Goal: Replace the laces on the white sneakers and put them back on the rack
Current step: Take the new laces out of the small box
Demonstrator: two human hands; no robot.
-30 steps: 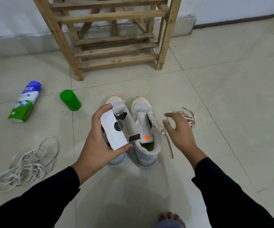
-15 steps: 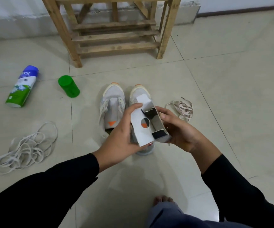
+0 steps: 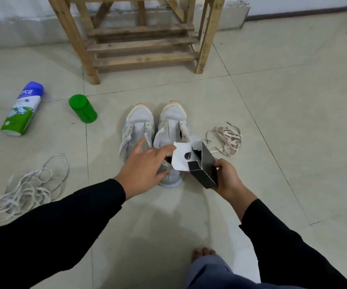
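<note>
- Two white sneakers (image 3: 173,119) stand side by side on the tiled floor (image 3: 293,101). Their toes point at the wooden rack (image 3: 145,45), and they sit just in front of it but apart from it.
- Both shoes have bare eyelets and raised tongues.
- The left hand (image 3: 145,163) hovers over the heels of the sneakers with its fingers stretched out and lightly spread. The forefinger reaches the edge of a white flap; I cannot tell whether it touches.
- The right hand (image 3: 228,178) grips a small cardboard box (image 3: 205,170) by its dark side, thumb curled over the edge. The box is tilted, and its open white flap with a round hole points toward the left hand.
- A loose bundle of beige laces (image 3: 228,138) lies just right of the sneakers.
- A bigger tangle of white laces (image 3: 28,188) lies well off to the left.
- A green cap (image 3: 83,108) and a spray can (image 3: 21,109) with a blue top lie on their sides at the left.
- A bare foot (image 3: 203,254) shows at the bottom edge.
</note>
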